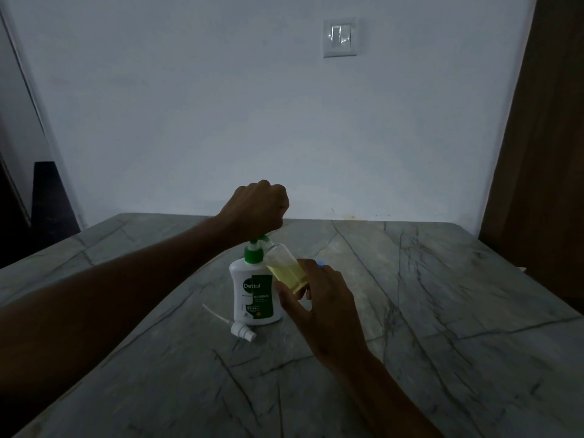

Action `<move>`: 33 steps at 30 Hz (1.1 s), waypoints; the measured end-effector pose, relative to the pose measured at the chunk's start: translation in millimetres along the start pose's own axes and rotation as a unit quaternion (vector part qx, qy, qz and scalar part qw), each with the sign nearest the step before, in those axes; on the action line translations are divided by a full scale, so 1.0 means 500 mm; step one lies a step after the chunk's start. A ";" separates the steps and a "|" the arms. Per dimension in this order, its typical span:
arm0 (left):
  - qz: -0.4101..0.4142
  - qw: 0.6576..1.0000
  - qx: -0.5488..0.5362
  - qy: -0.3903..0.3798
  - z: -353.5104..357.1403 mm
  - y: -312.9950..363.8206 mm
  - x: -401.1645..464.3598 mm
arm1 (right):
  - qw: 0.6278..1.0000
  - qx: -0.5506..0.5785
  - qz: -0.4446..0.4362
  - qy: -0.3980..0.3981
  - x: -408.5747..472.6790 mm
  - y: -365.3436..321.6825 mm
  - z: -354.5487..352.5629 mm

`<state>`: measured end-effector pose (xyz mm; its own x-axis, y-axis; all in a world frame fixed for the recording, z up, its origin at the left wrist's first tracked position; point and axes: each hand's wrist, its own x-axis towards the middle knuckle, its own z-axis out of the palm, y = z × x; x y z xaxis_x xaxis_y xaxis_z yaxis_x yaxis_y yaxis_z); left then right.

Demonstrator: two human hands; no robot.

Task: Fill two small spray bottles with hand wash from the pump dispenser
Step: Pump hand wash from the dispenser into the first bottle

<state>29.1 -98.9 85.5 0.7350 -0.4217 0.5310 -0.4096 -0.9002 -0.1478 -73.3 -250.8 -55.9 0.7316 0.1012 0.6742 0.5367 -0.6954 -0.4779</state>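
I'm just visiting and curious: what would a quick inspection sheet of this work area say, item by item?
Surface: grey veined stone table, dimly lit.
Job's things: white soap dispenser with green pump stands upright; small clear bottle, tilted with its mouth at the spout, partly filled with yellowish liquid; spray cap with tube lies on the table beside the dispenser.
Clutter: nothing seen.
Hands: left hand fisted on top of the pump; right hand holds the small bottle.
Cables: nothing seen.
Surroundings: pale wall, light switch, wooden panel at right.
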 end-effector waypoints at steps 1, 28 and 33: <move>-0.002 1.000 -0.006 0.002 0.002 -0.001 -0.002 | 1.000 0.001 0.001 -0.002 0.000 0.001 0.001; 0.008 1.000 -0.005 -0.004 -0.009 0.009 -0.004 | 1.000 -0.003 -0.010 0.024 0.002 0.002 0.002; 0.000 1.000 -0.013 -0.016 0.001 0.013 -0.013 | 1.000 -0.003 -0.008 0.027 -0.001 0.007 0.010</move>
<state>21.8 -101.8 80.8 0.7518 -0.4247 0.5045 -0.4230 -0.8974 -0.1251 -69.7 -250.0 -61.0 0.6981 0.0740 0.7121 0.5462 -0.6982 -0.4629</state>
